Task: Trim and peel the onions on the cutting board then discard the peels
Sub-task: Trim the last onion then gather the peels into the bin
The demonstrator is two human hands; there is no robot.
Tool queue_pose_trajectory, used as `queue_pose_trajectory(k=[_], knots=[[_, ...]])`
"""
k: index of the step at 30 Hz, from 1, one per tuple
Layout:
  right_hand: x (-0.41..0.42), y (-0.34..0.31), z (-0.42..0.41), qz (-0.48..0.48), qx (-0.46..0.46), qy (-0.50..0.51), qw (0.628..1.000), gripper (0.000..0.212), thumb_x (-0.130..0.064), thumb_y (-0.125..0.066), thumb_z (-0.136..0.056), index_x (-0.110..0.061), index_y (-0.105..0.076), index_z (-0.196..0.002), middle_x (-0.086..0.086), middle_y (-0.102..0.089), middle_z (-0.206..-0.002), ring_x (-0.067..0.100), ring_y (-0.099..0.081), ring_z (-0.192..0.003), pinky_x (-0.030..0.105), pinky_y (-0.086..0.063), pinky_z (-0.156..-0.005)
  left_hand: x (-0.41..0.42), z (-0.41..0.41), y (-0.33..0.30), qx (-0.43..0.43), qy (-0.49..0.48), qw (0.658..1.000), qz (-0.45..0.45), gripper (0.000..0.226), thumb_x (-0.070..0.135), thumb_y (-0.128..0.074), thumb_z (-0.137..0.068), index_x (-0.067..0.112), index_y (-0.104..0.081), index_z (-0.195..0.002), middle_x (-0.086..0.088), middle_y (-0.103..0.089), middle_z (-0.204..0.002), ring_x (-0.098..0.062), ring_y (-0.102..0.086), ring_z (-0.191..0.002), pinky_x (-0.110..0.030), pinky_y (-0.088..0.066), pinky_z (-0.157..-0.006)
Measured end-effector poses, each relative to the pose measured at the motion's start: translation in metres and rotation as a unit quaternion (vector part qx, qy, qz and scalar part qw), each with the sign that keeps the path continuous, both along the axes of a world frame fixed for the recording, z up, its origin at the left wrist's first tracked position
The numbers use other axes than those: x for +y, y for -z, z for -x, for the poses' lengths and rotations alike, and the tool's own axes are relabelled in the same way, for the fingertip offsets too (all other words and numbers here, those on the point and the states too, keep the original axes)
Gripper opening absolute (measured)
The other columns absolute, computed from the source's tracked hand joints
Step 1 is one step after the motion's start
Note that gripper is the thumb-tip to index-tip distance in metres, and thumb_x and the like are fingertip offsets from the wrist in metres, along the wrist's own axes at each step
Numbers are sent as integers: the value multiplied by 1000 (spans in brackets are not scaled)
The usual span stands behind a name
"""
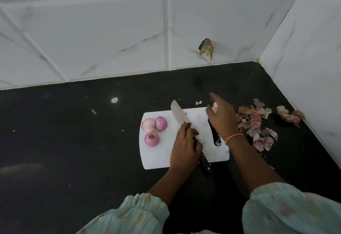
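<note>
Pale green sleeves (287,209) sit lowest in view, both forearms reaching forward over the black tabletop (64,132).

Left hand (185,147): fingers clenched round the black handle of a knife (184,128). Blade lies on the white cutting board (158,158), long axis running from near right to far left, tip just past the board's far edge.

Right hand (222,118): over the board's right end, above the handle slot. Fingers loosely curled; a pale scrap of peel shows at the fingertips, seemingly pinched. An orange thread circles that wrist.

Three onions (154,129) rest in a cluster on the left part of the board, peeled to glossy pink, apart from both hands. They lie left of the knife blade; the left hand is the nearer one.

Peel pile (256,125) lies on the tabletop just off the board's right edge, spreading toward the tiled corner wall (304,67). The right hand is just beside it, the pile to its right.

Judgement: trimming and peeling look finished; gathering and discarding the peels remains, and the right hand is best placed for it.
</note>
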State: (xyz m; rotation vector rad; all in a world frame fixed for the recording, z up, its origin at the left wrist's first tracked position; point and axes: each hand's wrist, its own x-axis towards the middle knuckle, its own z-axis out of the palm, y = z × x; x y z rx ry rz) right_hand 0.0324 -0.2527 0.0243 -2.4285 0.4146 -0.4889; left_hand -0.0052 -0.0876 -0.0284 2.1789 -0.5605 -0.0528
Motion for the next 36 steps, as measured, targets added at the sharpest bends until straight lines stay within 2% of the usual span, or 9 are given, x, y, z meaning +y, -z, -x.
queue_pose_trajectory(k=[4,8,11,14,19,23,25,28,36], knots=[[41,4,1,0,112,8,994,24,-27,-59,-89,-6,-70,-84,8,-68,-80,22,-60,-75,33,-50,-75,2,-1,-2,22,-11,999,27,34,25,-67,-92,18,-52,-121,3,-29,-155,-4,-40,-129,-15,-41,-103],[56,3,5,-95,291,26,952,26,-34,-55,-94,-10,-62,-87,2,-60,-73,20,-59,-74,31,-48,-72,4,-1,-5,11,-45,994,95,41,11,-78,-81,11,-51,-112,-4,-41,-134,-7,-43,-123,-19,-45,-102],[53,-5,1,-246,293,34,923,20,-20,-65,-86,-1,-68,-84,17,-70,-78,32,-69,-76,43,-60,-75,4,-5,-15,55,-85,982,158,42,-2,-79,-74,12,-47,-98,-3,-43,-114,2,-45,-101,-9,-45,-83],[45,-15,3,-331,294,28,896,14,-10,-73,-82,2,-70,-89,20,-72,-83,30,-70,-70,33,-59,-61,3,-7,-21,63,-75,975,198,42,-6,-74,-76,15,-48,-101,5,-44,-114,-10,-52,-104,-13,-49,-85],[35,-17,12,-433,177,81,880,15,-4,-70,-86,0,-69,-100,12,-71,-80,19,-64,-60,27,-52,-50,8,-4,-21,52,-36,988,139,51,18,-77,-84,21,-48,-126,7,-41,-138,-2,-43,-128,-13,-39,-105],[26,-19,19,-523,112,74,842,20,-12,-69,-88,-2,-70,-106,9,-71,-89,17,-59,-70,22,-38,-47,9,-10,-41,271,-28,957,104,34,45,-51,-101,15,-54,-117,-3,-65,-85,-3,-58,-54,-18,-47,-49],[23,-22,18,-550,84,79,827,17,-18,-69,-89,-7,-71,-102,9,-73,-95,20,-64,-81,24,-44,-54,9,-12,-46,279,-9,957,80,38,45,-44,-104,10,-56,-106,-3,-56,-67,-8,-50,-46,-22,-40,-38],[3,-33,11,-586,13,134,799,16,-14,-68,-90,-3,-69,-101,12,-71,-97,22,-68,-86,34,-56,-76,14,-9,-44,246,4,967,58,38,48,-47,-102,11,-56,-97,0,-56,-66,-11,-52,-51,-29,-43,-44],[-44,-42,9,-704,-85,170,684,9,-16,-60,-96,-11,-65,-92,7,-72,-90,20,-65,-90,38,-51,-91,20,-8,-43,181,55,982,-26,32,53,-48,-100,22,-53,-94,-3,-65,-78,-21,-63,-68,-47,-51,-70]])
